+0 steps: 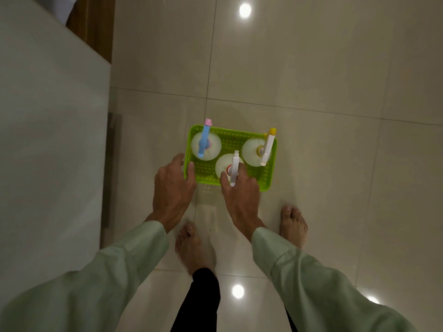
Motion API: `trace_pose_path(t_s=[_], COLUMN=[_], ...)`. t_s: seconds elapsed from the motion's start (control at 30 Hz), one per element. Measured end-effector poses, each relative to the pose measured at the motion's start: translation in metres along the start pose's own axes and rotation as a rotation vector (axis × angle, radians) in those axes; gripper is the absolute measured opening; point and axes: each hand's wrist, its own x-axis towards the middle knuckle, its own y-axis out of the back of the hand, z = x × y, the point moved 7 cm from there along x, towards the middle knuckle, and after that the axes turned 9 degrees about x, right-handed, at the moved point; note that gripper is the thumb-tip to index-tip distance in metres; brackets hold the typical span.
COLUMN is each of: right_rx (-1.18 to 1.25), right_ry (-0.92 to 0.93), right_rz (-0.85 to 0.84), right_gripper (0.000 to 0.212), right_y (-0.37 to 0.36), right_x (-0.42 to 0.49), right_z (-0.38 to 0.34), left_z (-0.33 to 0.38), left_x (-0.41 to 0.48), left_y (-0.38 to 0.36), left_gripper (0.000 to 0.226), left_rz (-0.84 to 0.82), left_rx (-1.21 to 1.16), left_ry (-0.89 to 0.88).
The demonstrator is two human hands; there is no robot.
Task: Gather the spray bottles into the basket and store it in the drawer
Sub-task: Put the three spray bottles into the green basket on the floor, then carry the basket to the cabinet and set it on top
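A lime-green perforated basket [269, 173] sits on the tiled floor in front of my feet. Three white spray bottles stand upright in it. One with a blue trigger and pink nozzle [206, 146] is at the far left, and one with a yellow-tipped white trigger [253, 150] is at the far right. The third, with a white trigger and red collar [224, 164], is at the near middle. My right hand [242, 195] is closed around this third bottle's neck, under its trigger. My left hand [171, 188] is spread, with its fingertips at the basket's near-left rim.
A pale cabinet front [48, 128] fills the left side, with a grey bar handle [111, 168] along its edge. My bare feet [191, 245] [293, 224] stand just behind the basket. Glossy beige tiles [311, 68] extend ahead and to the right.
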Motion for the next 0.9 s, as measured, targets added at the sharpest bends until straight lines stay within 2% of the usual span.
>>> trace_pose_path(t_s=[0.17, 0.37, 0.43, 0.53, 0.63, 0.67, 0.73, 0.9], right_rx=[-0.008, 0.006, 0.022, 0.087, -0.017, -0.008, 0.107, 0.243], right_ry=[-0.024, -0.069, -0.084, -0.129, -0.142, -0.169, -0.25, -0.374], right_rz=[0.001, -0.022, -0.02, 0.085, 0.253, 0.26, 0.219, 0.109], right_gripper=[0.028, 0.063, 0.065, 0.051, 0.026, 0.024, 0.031, 0.072], right_y=[-0.001, 0.007, 0.017, 0.041, 0.07, 0.074, 0.074, 0.056], right_x=[0.0, -0.007, -0.01, -0.017, -0.018, -0.014, -0.003, 0.032], right_z=[0.0, 0.007, 0.015, 0.036, 0.06, 0.069, 0.089, 0.122], left_z=[0.0, 0.002, 0.002, -0.006, -0.016, -0.018, -0.018, -0.024], left_x=[0.001, -0.001, -0.001, 0.004, 0.009, 0.011, 0.015, 0.033], left_y=[-0.001, 0.003, 0.003, -0.004, -0.019, -0.024, -0.032, -0.053], left_gripper=[0.037, 0.034, 0.033, 0.037, 0.044, 0.047, 0.053, 0.064], left_rz=[0.007, 0.032, 0.037, -0.02, -0.128, -0.157, -0.194, -0.2], left_rx=[0.015, 0.034, 0.032, -0.003, -0.028, -0.018, -0.017, -0.047], left_ry=[-0.002, -0.041, -0.047, 0.006, 0.078, 0.086, 0.092, 0.182])
